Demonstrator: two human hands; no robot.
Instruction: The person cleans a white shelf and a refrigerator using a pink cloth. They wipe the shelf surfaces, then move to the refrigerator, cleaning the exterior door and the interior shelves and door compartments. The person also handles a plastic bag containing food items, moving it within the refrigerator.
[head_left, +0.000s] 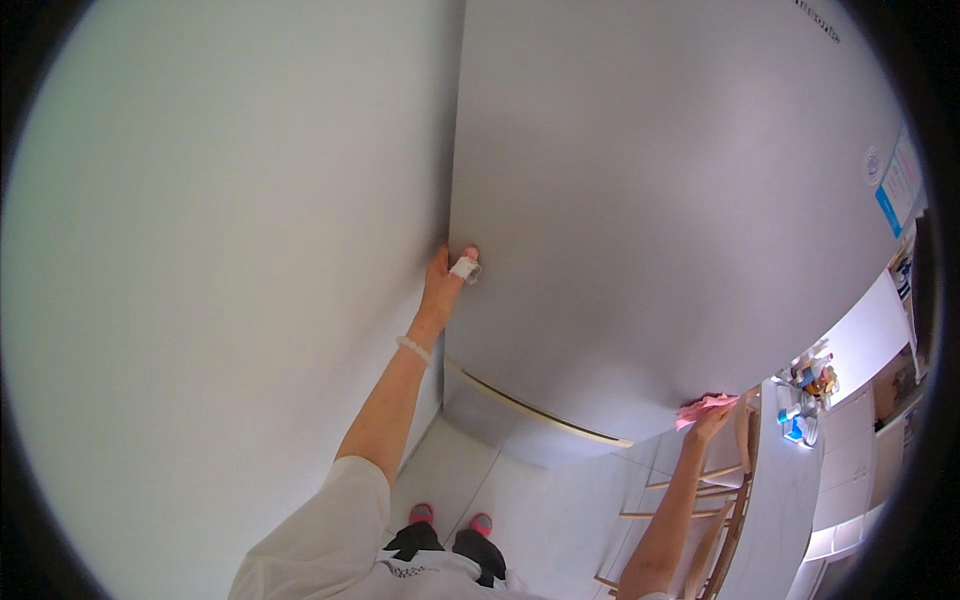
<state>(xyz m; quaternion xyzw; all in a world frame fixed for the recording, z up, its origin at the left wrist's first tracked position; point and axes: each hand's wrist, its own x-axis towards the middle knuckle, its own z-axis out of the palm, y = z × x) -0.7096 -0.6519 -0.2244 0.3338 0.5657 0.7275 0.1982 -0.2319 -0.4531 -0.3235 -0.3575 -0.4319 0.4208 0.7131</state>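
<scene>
A large grey refrigerator door (637, 210) fills the middle and right of the view. My left hand (450, 277) grips its left edge, fingers behind and thumb on the front face; the thumb wears a white bandage, and a pale bead bracelet (413, 349) circles the wrist. At the door's lower right edge, my right hand (712, 424) holds a pink cloth (703, 409) against the surface. A lower refrigerator panel (487, 409) shows beneath the door, below a light trim strip.
A pale wall (225, 225) stands close on the left. Wooden chairs (720, 487) and a long table (784, 487) are at the lower right, with bottles (817, 375) beyond. My feet in red slippers (421, 514) rest on the tiled floor (540, 499).
</scene>
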